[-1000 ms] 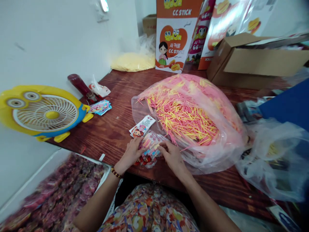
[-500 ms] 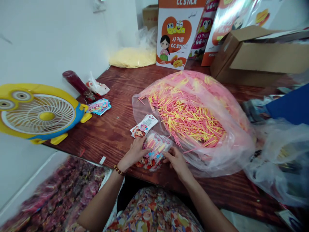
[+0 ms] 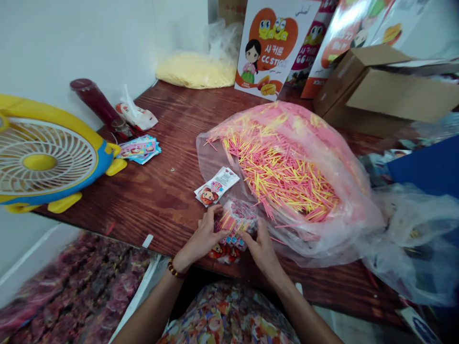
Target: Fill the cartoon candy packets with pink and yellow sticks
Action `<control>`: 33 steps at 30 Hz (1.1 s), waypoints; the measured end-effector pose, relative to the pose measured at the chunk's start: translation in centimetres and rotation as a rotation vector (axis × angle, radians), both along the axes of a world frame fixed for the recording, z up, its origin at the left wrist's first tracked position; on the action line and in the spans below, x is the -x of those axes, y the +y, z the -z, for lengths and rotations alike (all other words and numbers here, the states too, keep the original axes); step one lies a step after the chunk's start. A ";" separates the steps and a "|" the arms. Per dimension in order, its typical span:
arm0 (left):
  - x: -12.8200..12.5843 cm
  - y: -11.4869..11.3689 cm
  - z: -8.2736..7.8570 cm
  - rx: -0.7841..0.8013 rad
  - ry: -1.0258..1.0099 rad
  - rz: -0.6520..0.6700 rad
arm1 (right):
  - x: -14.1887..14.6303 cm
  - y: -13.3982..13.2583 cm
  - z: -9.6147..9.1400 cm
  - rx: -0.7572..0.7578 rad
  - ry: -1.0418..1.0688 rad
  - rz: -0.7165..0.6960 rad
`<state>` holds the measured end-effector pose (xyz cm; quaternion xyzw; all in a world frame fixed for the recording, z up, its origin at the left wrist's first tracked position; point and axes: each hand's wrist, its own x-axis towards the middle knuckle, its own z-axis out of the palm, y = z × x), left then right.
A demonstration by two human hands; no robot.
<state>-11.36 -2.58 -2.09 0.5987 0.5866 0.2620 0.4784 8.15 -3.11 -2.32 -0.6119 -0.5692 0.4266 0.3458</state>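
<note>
Between my hands is a bunch of clear printed packets (image 3: 237, 216) with pink and yellow sticks showing in them, at the table's front edge. My left hand (image 3: 205, 235), a beaded bracelet at its wrist, is closed around the left side of the bunch. My right hand (image 3: 261, 246) grips the right side, its thumb on the front. Just beyond lies a small pile of white printed packets (image 3: 217, 185) with a cartoon girl. To the right, a large open plastic bag (image 3: 353, 205) holds a heap of loose pink and yellow sticks (image 3: 283, 172).
A yellow and blue fan (image 3: 64, 157) stands at the left, beside blue printed packets (image 3: 140, 149), a tissue pack (image 3: 136, 114) and a dark red bottle (image 3: 96, 102). Printed boxes (image 3: 265, 52), an open carton (image 3: 390, 100) and a bag of yellow material (image 3: 197, 69) line the back.
My hands have closed in on the packets from both sides, gathering them into a tighter, more upright bunch. The view has shifted slightly.
</note>
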 end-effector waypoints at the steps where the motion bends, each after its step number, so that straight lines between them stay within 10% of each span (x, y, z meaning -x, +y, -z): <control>1: 0.1 -0.1 0.1 0.005 -0.033 -0.011 | 0.4 -0.2 0.0 0.031 0.050 -0.012; 20: 0.5 -2.5 0.8 0.077 -0.675 -0.051 | 3.3 1.0 -0.2 0.075 0.197 -0.382; 33: 2.4 -6.8 -1.6 -0.163 -0.559 -0.285 | 6.3 -1.3 0.3 0.029 0.180 -0.309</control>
